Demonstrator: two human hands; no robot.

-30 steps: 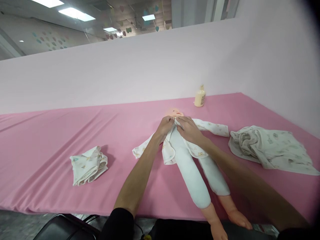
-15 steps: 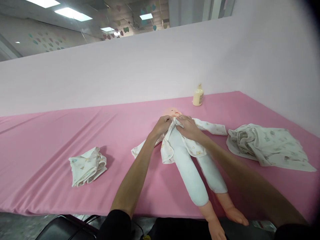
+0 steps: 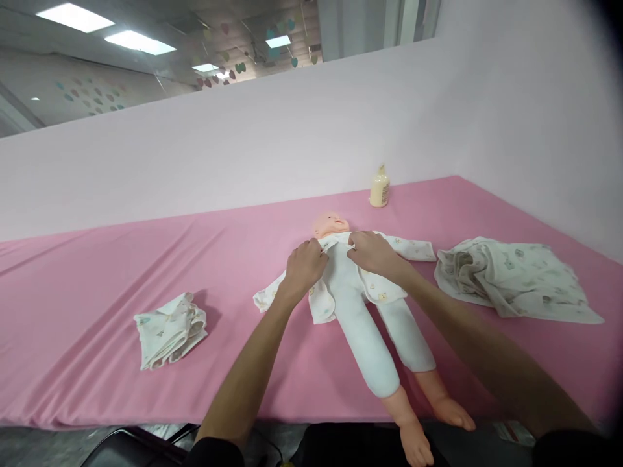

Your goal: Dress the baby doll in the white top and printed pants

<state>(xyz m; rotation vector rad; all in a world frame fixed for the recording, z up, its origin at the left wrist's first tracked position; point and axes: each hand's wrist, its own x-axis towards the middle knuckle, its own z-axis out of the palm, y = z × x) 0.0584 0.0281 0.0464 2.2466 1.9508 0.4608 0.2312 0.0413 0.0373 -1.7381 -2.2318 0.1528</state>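
Left hand (image 3: pixel 305 266) and right hand (image 3: pixel 372 251) each pinch the printed baby shirt (image 3: pixel 374 288) on the doll (image 3: pixel 360 305), which lies on the pink tabletop (image 3: pixel 97 272).

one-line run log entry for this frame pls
left hand: grips left flap of printed white baby shirt | right hand: grips right flap | plastic baby doll: on back, pink-covered table | shirt: open

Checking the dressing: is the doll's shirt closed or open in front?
Open: the shirt flaps lie spread beside the doll, and both hands grip its collar edges.

Both hands (image 3: pixel 341 259) fwd, fingers curled
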